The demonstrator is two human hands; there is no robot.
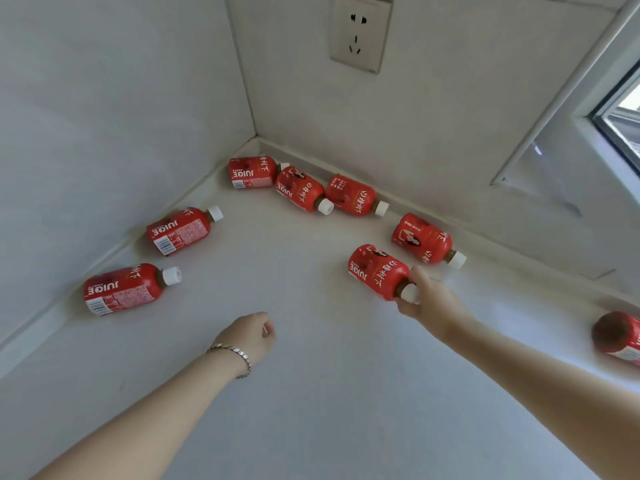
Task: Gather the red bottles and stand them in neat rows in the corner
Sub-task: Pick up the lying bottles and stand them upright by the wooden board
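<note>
Several red juice bottles with white caps lie on their sides on a white surface near the corner [257, 140]. My right hand [427, 299] is closed around the cap and neck of one lying bottle [377, 271]. Just beyond it lies another bottle [424, 239]. A run of three lies near the corner: one [251, 172], one [300, 188], one [351, 195]. Along the left wall lie two more, one [178, 231] and one [121, 289]. My left hand [251, 336], with a silver bracelet, hovers loosely curled and holds nothing.
Another red bottle [618, 336] lies at the right edge, partly cut off. A wall socket [360, 32] sits above the corner on the back wall. A window frame [588, 98] runs down the right side. A raised lip borders the surface along both walls.
</note>
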